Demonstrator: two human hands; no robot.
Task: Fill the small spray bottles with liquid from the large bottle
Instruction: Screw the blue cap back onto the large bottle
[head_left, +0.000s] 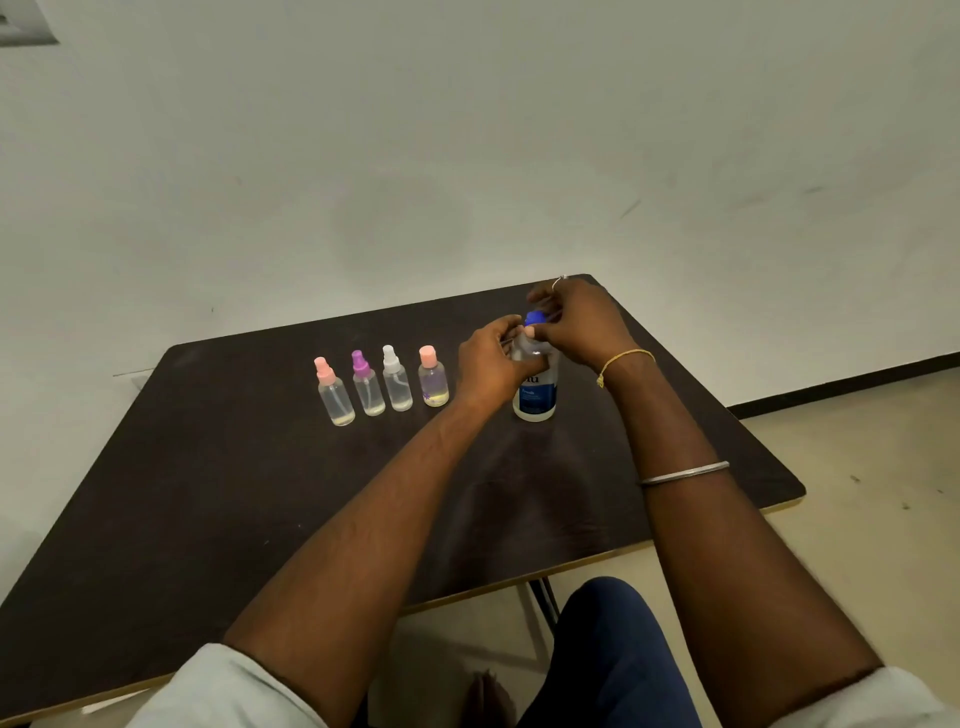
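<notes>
The large clear bottle (535, 397) with a blue label stands upright on the dark table (208, 493). My left hand (488, 366) grips its upper body. My right hand (576, 322) pinches the blue cap (535, 318) on its top. To the left, several small spray bottles stand in a row: one with a pink sprayer (334, 392), one with a purple sprayer (367, 384), one with a white sprayer (396, 379), and one with a pink cap (432, 376). Each small bottle shows a little liquid at its bottom.
The table's far edge runs close to a pale wall (467, 156). Its right corner (795, 491) overhangs a beige floor (857, 493). My knee in blue trousers (608, 654) is below the near edge.
</notes>
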